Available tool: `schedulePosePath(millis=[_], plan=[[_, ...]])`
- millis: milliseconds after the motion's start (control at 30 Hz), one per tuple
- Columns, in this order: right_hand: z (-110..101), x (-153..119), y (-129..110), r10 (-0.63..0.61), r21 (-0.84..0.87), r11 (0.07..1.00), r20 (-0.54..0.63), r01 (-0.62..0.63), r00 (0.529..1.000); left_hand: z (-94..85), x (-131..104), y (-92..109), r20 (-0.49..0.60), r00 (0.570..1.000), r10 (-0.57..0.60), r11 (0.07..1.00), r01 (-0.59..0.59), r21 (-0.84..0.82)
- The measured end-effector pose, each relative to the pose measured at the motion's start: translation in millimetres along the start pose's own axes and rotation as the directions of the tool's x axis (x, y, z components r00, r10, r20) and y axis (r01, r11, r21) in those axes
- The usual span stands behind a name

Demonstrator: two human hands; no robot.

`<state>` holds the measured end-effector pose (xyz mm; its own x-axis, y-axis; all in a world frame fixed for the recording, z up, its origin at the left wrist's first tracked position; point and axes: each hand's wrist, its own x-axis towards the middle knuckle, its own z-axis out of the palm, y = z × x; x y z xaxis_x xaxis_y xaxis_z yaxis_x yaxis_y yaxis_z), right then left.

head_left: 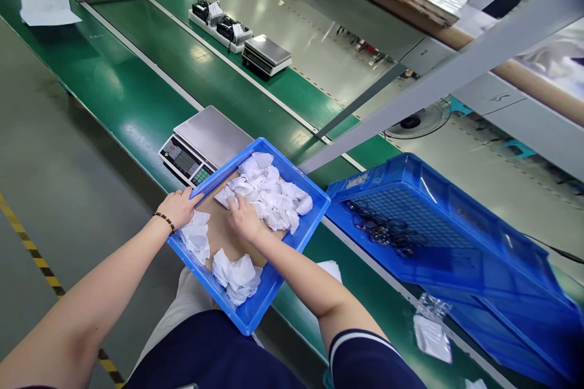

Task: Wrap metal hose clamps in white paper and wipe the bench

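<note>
A shallow blue plastic tray (249, 326) is tilted in front of me, partly over the green bench edge. My left hand (179, 209) grips its left rim, fingers over the edge. Inside lies a brown cardboard sheet (221, 225) under crumpled white paper pieces. My right hand (244, 219) reaches into the tray, its visible fingers slightly apart and touching the edge of the large paper pile (274, 194). Some fingertips are hidden. Two smaller paper clumps lie closer to me, one at the left wall (196, 237) and one near the bottom corner (236, 276).
Beyond the tray, a digital scale (214, 134) sits on the green bench (104, 79). A large blue crate (410, 194) with black cables stands at right, beside a clear plastic bag (432, 334). A slanted white post (365, 134) rises behind the tray. Farther off is another scale (267, 51).
</note>
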<state>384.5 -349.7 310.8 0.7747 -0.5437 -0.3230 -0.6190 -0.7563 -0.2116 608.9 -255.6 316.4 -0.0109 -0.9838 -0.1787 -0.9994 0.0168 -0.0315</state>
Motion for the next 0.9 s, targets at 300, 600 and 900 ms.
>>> schedulePosePath(millis=[300, 600, 900], plan=[[48, -75, -24, -0.396, 0.294, 0.91, 0.411, 0.291, 0.821, -0.7, 0, 0, 0.005, 1.0, 0.006, 1.0, -0.006, 0.012], [7, -35, 42, -0.096, 0.178, 0.983, 0.345, 0.035, 0.934, -1.0, 2, -1, 0.026, 1.0, 0.004, 1.0, -0.004, -0.009], [26, -96, -18, -0.369, -0.018, 0.913, 0.391, 0.408, 0.843, -0.8, 2, -1, 0.023, 1.0, -0.006, 1.0, 0.007, -0.019]])
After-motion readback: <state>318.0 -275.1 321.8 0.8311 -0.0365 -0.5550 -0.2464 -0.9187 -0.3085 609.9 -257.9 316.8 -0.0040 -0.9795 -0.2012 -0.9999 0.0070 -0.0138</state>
